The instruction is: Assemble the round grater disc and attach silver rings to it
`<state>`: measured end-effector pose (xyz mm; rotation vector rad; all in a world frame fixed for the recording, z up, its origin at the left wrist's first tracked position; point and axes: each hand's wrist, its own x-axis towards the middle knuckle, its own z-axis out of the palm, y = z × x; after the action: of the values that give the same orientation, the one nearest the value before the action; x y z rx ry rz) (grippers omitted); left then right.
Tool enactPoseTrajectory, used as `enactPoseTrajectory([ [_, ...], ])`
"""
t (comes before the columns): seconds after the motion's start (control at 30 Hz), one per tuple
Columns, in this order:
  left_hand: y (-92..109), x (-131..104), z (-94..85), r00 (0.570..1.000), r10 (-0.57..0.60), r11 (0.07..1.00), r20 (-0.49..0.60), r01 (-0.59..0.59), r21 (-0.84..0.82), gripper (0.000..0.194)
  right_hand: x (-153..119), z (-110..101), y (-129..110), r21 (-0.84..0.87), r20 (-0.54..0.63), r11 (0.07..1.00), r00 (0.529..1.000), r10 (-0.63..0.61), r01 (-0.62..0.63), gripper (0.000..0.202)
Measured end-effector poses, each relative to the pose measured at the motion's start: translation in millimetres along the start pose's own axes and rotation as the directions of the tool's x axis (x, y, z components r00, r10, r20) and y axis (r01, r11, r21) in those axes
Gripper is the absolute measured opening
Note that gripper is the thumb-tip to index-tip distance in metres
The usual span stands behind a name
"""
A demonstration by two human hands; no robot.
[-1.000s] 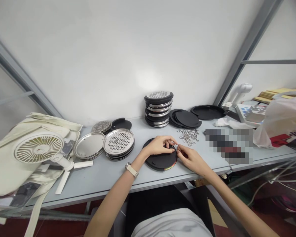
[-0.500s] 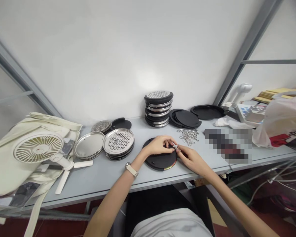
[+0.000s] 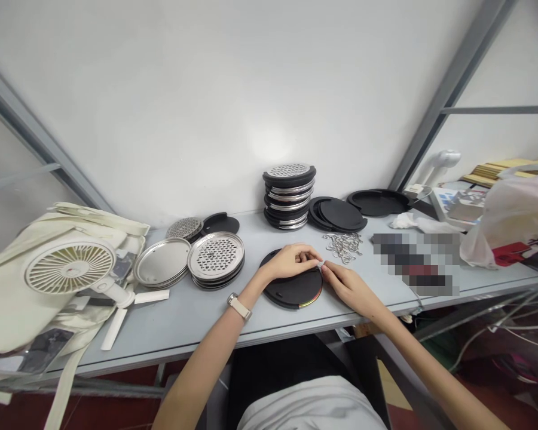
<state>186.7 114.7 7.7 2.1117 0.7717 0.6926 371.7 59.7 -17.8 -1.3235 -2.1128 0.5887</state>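
A round black disc (image 3: 298,294) lies flat on the table before me, with a shiny metal rim showing at its lower right. My left hand (image 3: 293,261) rests across its upper part, thumb and fingers closed at the disc's right edge. My right hand (image 3: 347,286) meets it there from the right in a pinch. Between the fingertips of both hands shows a small metal wire clip (image 3: 321,264), mostly covered. Behind my right hand lies a loose heap of bent wire clips (image 3: 344,246).
At the back stands a tall stack of black-rimmed grater discs (image 3: 289,197), beside black round covers (image 3: 343,215). To the left are stacked grater plates (image 3: 216,257), plain metal plates (image 3: 162,263) and a white fan (image 3: 72,269) on a cream bag. A plastic bag (image 3: 515,215) sits far right.
The metal clip showed more clearly between my fingertips before; now the fingers cover more of it and my left thumb stretches further toward the right hand. The disc stays in place.
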Motion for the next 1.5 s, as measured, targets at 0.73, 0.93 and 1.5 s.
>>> enactPoseTrajectory([
  [0.73,-4.5,1.6,2.3,0.996,-0.039,0.997,-0.078,0.044,0.065,0.023,1.0,0.5,0.7,-0.036,0.001,0.999,1.0,0.016,-0.016,0.032],
  [0.93,-1.2,-0.8,1.1,0.999,-0.039,0.999,-0.007,0.039,-0.014,0.051,2.0,0.5,0.8,-0.058,-0.002,0.998,0.999,0.034,-0.034,0.033],
  [1.5,-2.6,-0.2,0.6,0.999,-0.031,0.999,0.009,0.031,-0.028,0.037,0.2,-0.2,0.6,-0.014,-0.013,1.0,1.0,0.021,-0.021,0.034],
])
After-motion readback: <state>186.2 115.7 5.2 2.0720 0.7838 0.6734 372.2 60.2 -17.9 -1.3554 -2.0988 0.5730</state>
